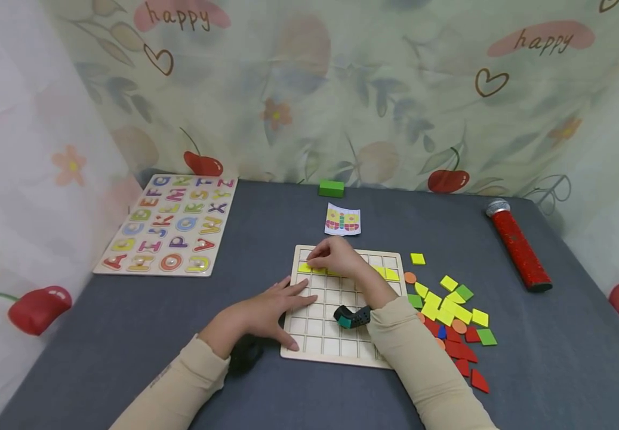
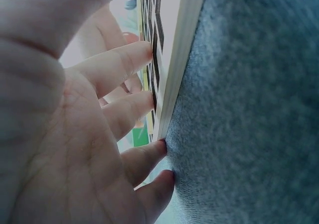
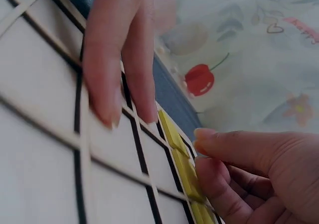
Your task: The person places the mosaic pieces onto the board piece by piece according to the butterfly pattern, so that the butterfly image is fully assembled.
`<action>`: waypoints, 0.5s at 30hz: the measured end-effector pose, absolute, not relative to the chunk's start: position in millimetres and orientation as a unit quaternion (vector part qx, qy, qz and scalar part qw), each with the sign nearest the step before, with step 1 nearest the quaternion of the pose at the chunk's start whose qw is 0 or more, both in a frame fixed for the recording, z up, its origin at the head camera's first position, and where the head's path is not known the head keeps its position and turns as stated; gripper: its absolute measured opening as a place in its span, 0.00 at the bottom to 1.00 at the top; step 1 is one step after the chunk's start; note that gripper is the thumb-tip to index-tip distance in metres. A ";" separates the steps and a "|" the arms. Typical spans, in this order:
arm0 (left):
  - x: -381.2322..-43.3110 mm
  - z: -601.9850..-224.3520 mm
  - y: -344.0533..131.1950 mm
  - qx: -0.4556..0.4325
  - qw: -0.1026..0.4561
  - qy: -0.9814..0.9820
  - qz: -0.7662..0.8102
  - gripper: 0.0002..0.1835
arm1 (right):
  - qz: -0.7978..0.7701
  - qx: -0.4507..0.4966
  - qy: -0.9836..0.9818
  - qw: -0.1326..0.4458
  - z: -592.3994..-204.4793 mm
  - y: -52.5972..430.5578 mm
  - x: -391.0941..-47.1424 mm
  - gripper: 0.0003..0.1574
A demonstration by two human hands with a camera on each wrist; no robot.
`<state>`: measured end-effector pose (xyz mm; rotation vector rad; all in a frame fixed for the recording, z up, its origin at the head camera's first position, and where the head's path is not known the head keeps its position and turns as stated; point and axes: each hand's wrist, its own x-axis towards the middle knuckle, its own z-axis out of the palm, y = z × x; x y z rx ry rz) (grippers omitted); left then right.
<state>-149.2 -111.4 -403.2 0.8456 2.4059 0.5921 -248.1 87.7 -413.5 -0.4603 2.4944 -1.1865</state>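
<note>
Seating yellow tiles point(image 1: 391, 274), apparently. Left hand point(image 1: 268, 312): fingers spread, nine o'clock on board point(image 1: 330, 346). Right hand point(image 1: 341, 257): eleven o'clock, cannot tell whether pinching. Next: likely squaring tiles.

Toward nine o'clock the left hand point(image 2: 82, 132) is seen palm-on, fingers spread. Two fingertips are laid against the gridded face of a pale wooden board point(image 2: 175, 59) at twelve; two are set lower, by its edge. Three o'clock is filled by the blue-grey desk point(image 2: 254, 104). Toward eleven, the right hand point(image 2: 110, 32) is partly hidden.
</note>
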 end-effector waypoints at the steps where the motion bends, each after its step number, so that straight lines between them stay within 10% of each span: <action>1: -149.4 -403.4 -110.8 0.311 0.259 0.888 0.218 0.48 | -0.420 -0.155 0.878 0.167 -412.3 91.4 -246.5 0.09; 15: -145.4 -403.4 -111.4 0.303 0.268 0.887 0.222 0.46 | -0.460 -0.095 0.873 0.134 -397.0 177.1 -234.0 0.14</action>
